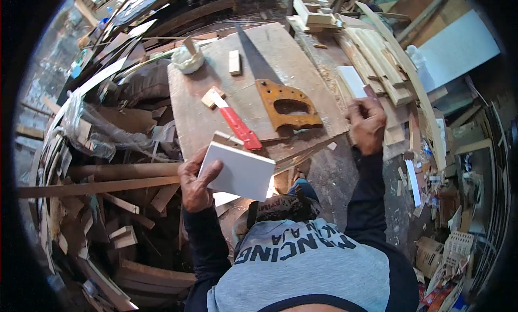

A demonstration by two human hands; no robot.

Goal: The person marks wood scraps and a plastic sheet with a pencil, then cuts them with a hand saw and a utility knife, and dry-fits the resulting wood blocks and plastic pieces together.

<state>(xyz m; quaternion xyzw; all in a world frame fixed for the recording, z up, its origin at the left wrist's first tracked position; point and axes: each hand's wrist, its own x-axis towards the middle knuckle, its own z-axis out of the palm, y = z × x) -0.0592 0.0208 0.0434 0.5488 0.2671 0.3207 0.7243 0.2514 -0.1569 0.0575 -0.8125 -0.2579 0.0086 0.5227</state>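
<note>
My left hand [198, 180] grips a white-faced board [237, 169], its thumb flat on the face, above the worktable's near edge. Behind the board a pale wooden edge shows. My right hand [368, 124] is raised off the table's right side with curled fingers; a small dark brown piece shows by the fingertips, too small to name. Just beyond it lies a white panel [352, 81]. On the plywood tabletop [210, 123] rest a handsaw [286, 104] with a wooden handle, a red-handled knife [236, 126] with its tip on a small wood block, and another wood block [234, 62].
A whitish tub [188, 58] with a stick stands at the table's far left corner. Stacked wood strips [377, 63] and a small wooden frame [315, 14] lie at the right. Scrap wood [129, 236] and plastic sheeting [91, 134] crowd the left.
</note>
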